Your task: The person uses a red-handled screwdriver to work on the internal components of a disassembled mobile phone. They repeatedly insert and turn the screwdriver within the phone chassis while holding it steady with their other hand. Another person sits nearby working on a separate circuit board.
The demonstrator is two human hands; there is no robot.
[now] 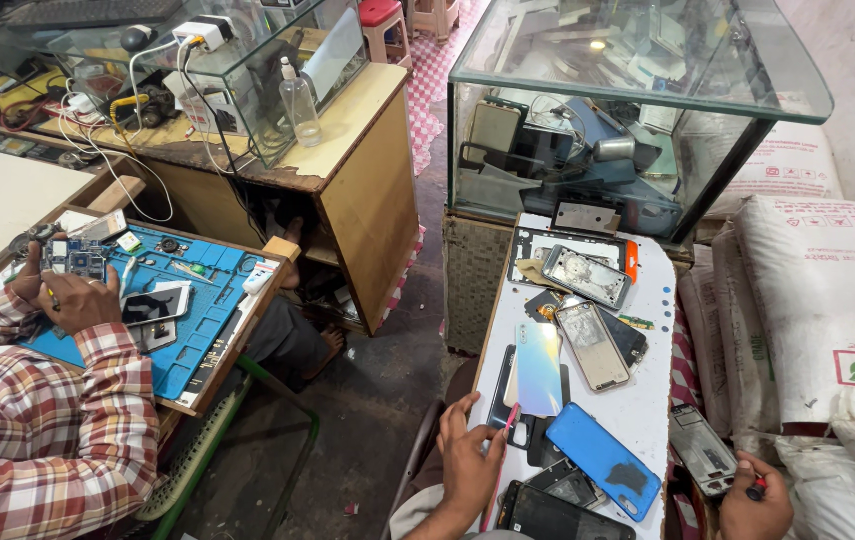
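A co-worker's hand (72, 298) is working at the far left. The left hand (469, 458) is pinching a thin red stick (503, 440), fingers closed round it, just left of a blue phone cover (602, 458). Light and slippery, it seems best gripped mid-shaft. The right hand (755, 505) is clasping a small red-tipped tool (753, 490) beside a phone frame (702, 450)

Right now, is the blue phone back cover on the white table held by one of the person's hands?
No, the blue phone back cover lies free on the white table, between the left hand and the right hand.
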